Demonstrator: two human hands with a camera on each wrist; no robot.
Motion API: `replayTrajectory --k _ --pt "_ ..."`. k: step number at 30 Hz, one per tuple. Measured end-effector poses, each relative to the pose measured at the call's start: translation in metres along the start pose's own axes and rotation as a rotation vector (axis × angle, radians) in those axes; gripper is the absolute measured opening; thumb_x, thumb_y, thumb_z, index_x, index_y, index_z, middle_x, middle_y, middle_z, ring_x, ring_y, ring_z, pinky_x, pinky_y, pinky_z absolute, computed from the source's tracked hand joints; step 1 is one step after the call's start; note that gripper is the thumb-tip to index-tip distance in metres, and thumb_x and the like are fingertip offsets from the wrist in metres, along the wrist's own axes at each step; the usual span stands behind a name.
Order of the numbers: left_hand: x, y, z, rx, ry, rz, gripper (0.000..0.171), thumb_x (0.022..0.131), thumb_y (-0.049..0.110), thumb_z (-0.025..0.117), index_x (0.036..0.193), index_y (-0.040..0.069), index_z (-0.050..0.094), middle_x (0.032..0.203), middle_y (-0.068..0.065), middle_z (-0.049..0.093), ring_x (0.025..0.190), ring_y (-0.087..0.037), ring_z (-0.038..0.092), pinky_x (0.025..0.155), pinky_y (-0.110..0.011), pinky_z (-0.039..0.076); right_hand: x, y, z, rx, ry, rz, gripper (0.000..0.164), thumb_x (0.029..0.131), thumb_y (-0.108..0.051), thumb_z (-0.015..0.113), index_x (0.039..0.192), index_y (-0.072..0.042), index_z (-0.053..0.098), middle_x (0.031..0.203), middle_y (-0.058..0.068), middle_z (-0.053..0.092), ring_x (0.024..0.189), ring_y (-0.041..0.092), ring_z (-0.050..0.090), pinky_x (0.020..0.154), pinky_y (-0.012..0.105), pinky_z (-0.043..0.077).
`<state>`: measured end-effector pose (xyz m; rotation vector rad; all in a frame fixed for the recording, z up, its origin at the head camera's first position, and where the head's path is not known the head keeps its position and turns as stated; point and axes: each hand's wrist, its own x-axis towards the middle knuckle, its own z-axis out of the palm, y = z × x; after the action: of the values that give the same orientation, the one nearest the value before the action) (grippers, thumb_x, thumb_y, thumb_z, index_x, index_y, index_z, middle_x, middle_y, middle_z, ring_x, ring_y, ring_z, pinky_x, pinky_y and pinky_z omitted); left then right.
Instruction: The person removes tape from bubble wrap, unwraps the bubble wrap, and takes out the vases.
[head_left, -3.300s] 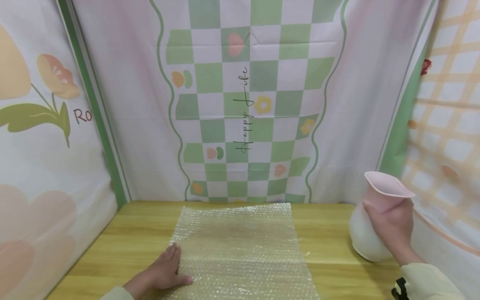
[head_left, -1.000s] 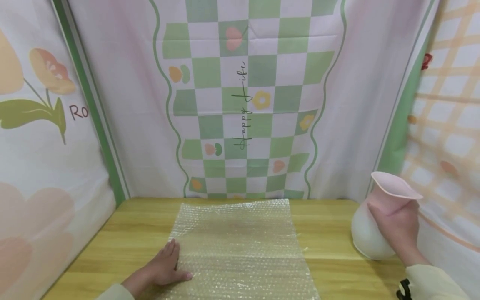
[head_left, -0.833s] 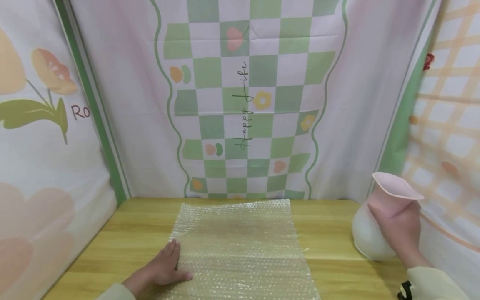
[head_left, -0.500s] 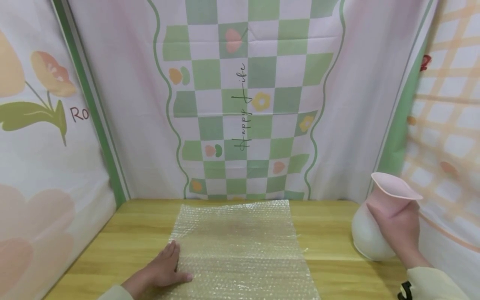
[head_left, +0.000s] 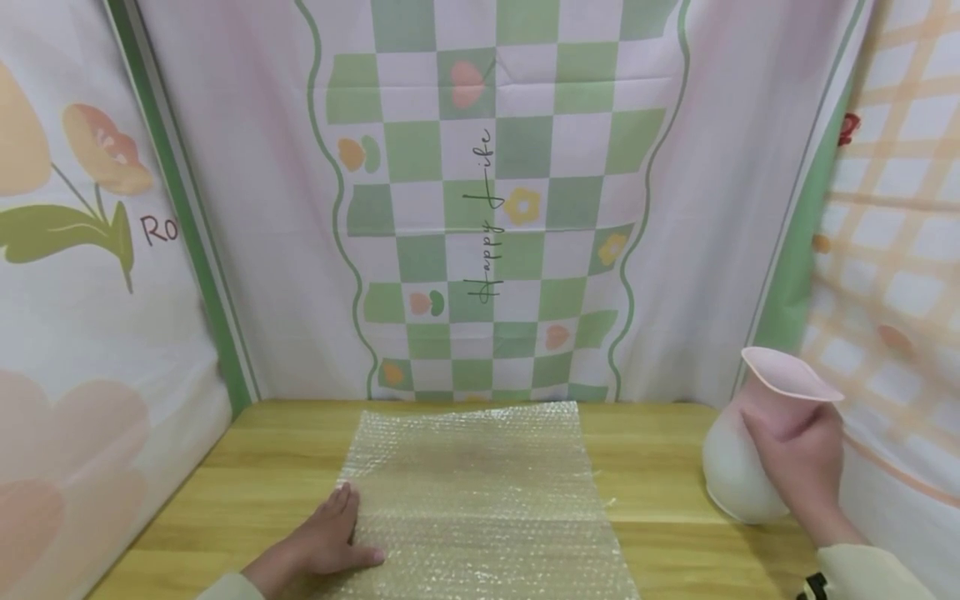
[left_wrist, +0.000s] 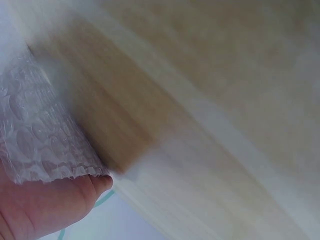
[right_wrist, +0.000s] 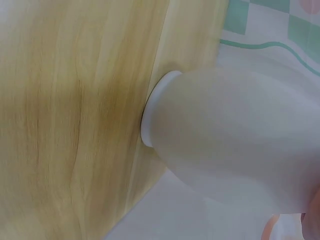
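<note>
My left hand [head_left: 326, 533] rests flat on the left edge of a clear sheet of bubble wrap [head_left: 480, 500], fingers pointing away and thumb spread across the sheet. In the left wrist view, part of that hand [left_wrist: 50, 205] shows at the lower left against the bubble wrap [left_wrist: 35, 125]. My right hand [head_left: 802, 458] grips the neck of a vase [head_left: 738, 467] at the right side of the table. The vase is pink at its wavy rim and fades to white at its round body. In the right wrist view, the vase's white base [right_wrist: 155, 110] is at the tabletop.
The wood-grain table [head_left: 247, 475] carries the bubble wrap down its middle. Behind hangs a cloth [head_left: 525, 225] with green checks and lettering. Printed cloths also hang at the left [head_left: 67, 333] and close beside the vase at the right [head_left: 885, 292].
Since the earliest frame, the vase and the right hand have shifted slightly to the right. The left hand and bubble wrap stay in place.
</note>
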<state>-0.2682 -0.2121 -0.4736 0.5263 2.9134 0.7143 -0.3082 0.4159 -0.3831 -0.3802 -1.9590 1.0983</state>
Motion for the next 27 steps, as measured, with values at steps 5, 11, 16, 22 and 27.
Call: replayTrajectory --k 5,11,16,22,27 --pt "-0.002 0.003 -0.004 -0.005 -0.02 -0.022 0.112 0.079 0.06 0.07 0.141 -0.022 0.025 0.147 -0.044 0.014 0.138 -0.054 0.013 0.111 -0.061 0.014 -0.005 -0.006 -0.003 -0.014 0.059 0.0 0.068 0.075 -0.018 0.082 0.131 -0.005 0.047 0.109 -0.002 0.048 0.089 0.001 0.043 0.077 0.015 0.038" --pt "-0.005 0.008 -0.008 -0.003 -0.023 -0.029 0.109 0.08 0.056 0.072 0.141 -0.022 0.025 0.147 -0.043 0.014 0.137 -0.055 0.014 0.111 -0.062 0.015 -0.015 -0.019 -0.006 0.019 0.081 0.049 0.069 0.079 -0.016 0.079 0.137 -0.005 0.044 0.124 0.008 0.048 0.109 0.02 0.044 0.099 0.024 0.038" --pt "-0.006 0.011 -0.01 -0.026 -0.02 -0.029 0.109 0.08 0.056 0.071 0.141 -0.022 0.025 0.147 -0.043 0.014 0.137 -0.055 0.013 0.111 -0.061 0.014 -0.023 -0.025 -0.007 0.057 0.121 0.069 0.067 0.08 -0.016 0.075 0.139 -0.009 0.044 0.129 0.007 0.049 0.115 0.018 0.044 0.102 0.025 0.036" --pt "-0.008 0.013 -0.012 -0.067 -0.018 -0.053 0.108 0.08 0.056 0.07 0.142 -0.02 0.024 0.149 -0.041 0.011 0.138 -0.053 0.012 0.111 -0.061 0.013 -0.034 -0.031 -0.008 0.082 0.161 0.055 0.064 0.082 -0.017 0.071 0.14 -0.009 0.044 0.125 -0.001 0.049 0.115 0.012 0.047 0.102 0.022 0.038" --pt "-0.007 0.011 -0.013 -0.078 -0.015 -0.062 0.108 0.08 0.055 0.071 0.143 -0.019 0.023 0.149 -0.04 0.009 0.138 -0.053 0.011 0.11 -0.063 0.012 -0.042 -0.037 -0.008 0.1 0.171 0.059 0.059 0.083 -0.017 0.07 0.137 -0.013 0.046 0.121 -0.008 0.05 0.111 0.007 0.05 0.099 0.019 0.039"
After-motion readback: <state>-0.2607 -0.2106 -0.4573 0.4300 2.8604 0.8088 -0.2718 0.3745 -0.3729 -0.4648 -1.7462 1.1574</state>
